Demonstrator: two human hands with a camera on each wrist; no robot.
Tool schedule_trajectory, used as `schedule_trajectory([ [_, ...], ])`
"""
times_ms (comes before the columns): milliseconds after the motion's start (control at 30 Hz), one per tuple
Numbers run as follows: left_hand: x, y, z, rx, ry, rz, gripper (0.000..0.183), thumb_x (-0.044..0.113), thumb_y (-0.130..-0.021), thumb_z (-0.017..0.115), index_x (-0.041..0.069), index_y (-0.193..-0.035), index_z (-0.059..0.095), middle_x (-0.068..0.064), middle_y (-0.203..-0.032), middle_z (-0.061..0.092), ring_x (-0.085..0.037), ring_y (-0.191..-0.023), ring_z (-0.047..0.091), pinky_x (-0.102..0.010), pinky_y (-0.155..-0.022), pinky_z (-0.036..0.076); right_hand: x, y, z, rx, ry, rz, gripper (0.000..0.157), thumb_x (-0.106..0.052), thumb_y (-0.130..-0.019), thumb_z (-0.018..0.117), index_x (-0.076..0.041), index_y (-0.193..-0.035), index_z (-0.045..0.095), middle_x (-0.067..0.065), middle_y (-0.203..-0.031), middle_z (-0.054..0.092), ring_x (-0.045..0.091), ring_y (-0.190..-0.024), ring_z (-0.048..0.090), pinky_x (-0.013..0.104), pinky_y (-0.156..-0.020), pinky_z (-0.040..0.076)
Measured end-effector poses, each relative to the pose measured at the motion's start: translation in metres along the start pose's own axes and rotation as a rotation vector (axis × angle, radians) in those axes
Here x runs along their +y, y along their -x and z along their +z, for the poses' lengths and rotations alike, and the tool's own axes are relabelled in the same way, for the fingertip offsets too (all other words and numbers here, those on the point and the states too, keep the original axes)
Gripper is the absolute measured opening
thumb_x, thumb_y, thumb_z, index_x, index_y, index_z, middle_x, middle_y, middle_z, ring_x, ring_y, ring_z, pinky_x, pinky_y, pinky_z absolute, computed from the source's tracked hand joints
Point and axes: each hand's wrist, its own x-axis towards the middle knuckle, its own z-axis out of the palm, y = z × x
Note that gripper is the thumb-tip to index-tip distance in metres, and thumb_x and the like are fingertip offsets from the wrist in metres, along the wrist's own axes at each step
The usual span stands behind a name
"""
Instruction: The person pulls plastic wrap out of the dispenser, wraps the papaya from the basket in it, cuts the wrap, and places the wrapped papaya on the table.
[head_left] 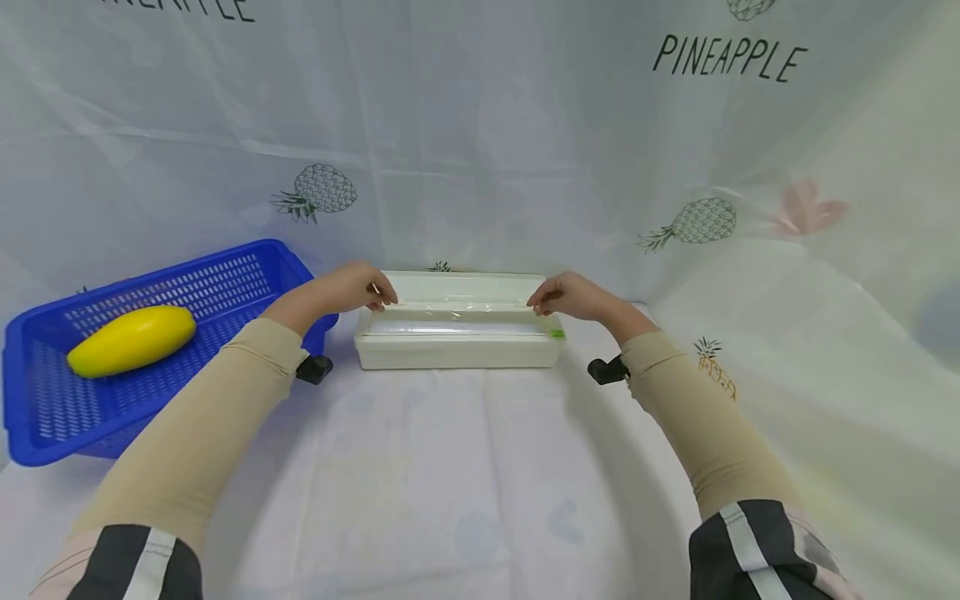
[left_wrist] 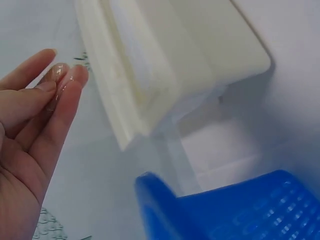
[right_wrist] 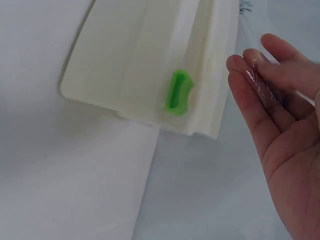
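Clear film (head_left: 457, 326) is lying along the white box (head_left: 459, 353), right of the blue basket (head_left: 168, 417); the box's long axis is running left to right, its green piece (head_left: 557, 333) sitting rightmost. Left hand (head_left: 347, 287) and right hand (head_left: 576, 297) are pinching film tightly between thumb and fingers.

Both forearms, the left (head_left: 195, 417) and the right (head_left: 708, 417), reach in from the near side of the white box (head_left: 457, 353), slanting toward each other. The left hand (head_left: 347, 287) is at the box's left end, the right hand (head_left: 573, 297) at its right end. Wrists turn inward, each thumb pinching against its fingers.
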Motion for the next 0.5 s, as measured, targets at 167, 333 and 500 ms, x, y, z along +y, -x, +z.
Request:
schedule_trajectory([
  [167, 0.008, 0.005, -0.008, 0.034, -0.063, 0.027, 0.031, -0.013, -0.096, 0.045, -0.003, -0.113, 0.07, -0.019, -0.11, 0.068, -0.03, -0.099, 0.064, -0.044, -0.089, 0.052, -0.011, 0.005, -0.008, -0.001, 0.082, -0.003, 0.02, -0.007, -0.094, 0.063, 0.0, -0.112, 0.071, 0.014, -0.113, 0.068, 0.027, -0.104, 0.063, 0.045, -0.093, 0.049],
  [333, 0.012, 0.007, -0.013, 0.028, -0.109, 0.027, 0.029, -0.007, -0.098, 0.046, -0.001, -0.115, 0.07, -0.019, -0.112, 0.067, -0.032, -0.104, 0.062, -0.045, -0.092, 0.05, -0.019, 0.009, -0.016, -0.011, 0.108, 0.006, 0.024, -0.013, -0.095, 0.063, 0.0, -0.115, 0.07, 0.017, -0.113, 0.069, 0.028, -0.107, 0.063, 0.045, -0.096, 0.048],
  [500, 0.015, 0.011, -0.019, 0.034, -0.119, 0.034, 0.026, 0.0, -0.1, 0.05, -0.001, -0.118, 0.068, -0.018, -0.114, 0.067, -0.032, -0.106, 0.061, -0.046, -0.092, 0.049, -0.029, 0.015, -0.022, 0.016, 0.113, 0.0, 0.025, -0.012, -0.094, 0.064, 0.001, -0.115, 0.07, 0.019, -0.113, 0.068, 0.028, -0.106, 0.064, 0.044, -0.094, 0.049],
])
